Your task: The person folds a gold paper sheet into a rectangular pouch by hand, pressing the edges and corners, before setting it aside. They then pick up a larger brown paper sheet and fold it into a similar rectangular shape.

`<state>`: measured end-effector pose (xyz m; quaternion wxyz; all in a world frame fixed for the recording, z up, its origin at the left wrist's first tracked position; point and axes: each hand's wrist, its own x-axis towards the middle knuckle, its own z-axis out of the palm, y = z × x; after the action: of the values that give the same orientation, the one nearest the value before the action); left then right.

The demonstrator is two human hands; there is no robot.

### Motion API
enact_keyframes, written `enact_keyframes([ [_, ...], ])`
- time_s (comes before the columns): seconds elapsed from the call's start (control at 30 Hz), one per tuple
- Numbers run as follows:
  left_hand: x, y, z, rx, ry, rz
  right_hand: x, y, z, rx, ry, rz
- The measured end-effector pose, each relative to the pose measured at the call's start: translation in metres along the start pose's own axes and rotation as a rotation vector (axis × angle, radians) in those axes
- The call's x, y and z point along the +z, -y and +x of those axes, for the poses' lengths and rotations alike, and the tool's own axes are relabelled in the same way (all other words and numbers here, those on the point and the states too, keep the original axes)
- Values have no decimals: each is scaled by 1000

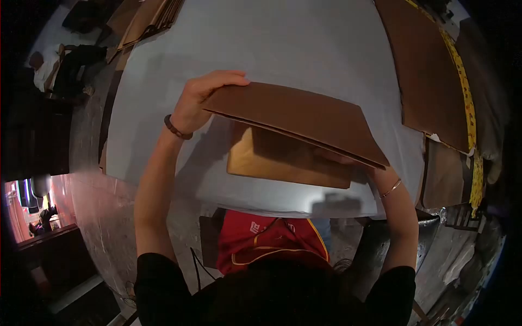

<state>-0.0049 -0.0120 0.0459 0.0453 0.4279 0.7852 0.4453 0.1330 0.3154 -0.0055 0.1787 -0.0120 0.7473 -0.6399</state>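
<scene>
A folded brown sheet, with two layers showing along its near edge, is raised and tilted over the table. My left hand is closed on its left end, thumb and fingers at the far corner. At the other end, my right hand grips the sheet from below; most of it is hidden, and a few fingers show dimly under the sheet. Beneath lies a tan, paper-like piece on the pale-covered table, partly in the sheet's shadow.
Brown sheets lie along the table's right side, with a yellow dark-marked strip on them. More folded brown sheets are stacked at the far left. A black stool stands near my right arm. Another person sits at the left.
</scene>
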Motion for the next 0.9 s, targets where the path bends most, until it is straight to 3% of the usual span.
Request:
enact_keyframes([
  [0.07,3,15,-3,-113,48,-499,2,-2,4,-17,-17,-56],
  [0.17,12,27,-16,-170,93,-695,4,-8,10,-25,-40,-108],
  [0.23,23,38,-26,-188,108,-543,0,-12,21,-253,114,-484],
  [0.27,24,36,-34,-191,125,-440,3,-17,23,-144,92,-132],
  [0.3,27,34,-39,-309,88,-541,6,-22,24,-33,67,221],
  [0.33,26,35,-39,-309,91,-543,8,-24,27,-118,64,157],
  [0.43,23,35,-42,-381,40,-680,9,-12,32,-75,170,120],
  [0.47,28,33,-39,-437,-36,-651,15,3,31,91,140,338],
  [0.5,34,30,-37,-493,-110,-624,15,10,29,97,139,337],
  [0.57,46,21,-35,-507,-161,-571,15,16,25,-126,167,87],
  [0.7,66,-16,-40,-586,-388,-485,13,12,29,-18,229,248],
  [0.8,81,-24,-58,-540,-398,-492,7,-12,32,50,235,399],
  [0.83,78,-24,-66,-567,-324,-322,5,-19,33,53,236,400],
  [0.9,77,-32,-76,-622,-274,-334,0,-32,33,40,214,308],
])
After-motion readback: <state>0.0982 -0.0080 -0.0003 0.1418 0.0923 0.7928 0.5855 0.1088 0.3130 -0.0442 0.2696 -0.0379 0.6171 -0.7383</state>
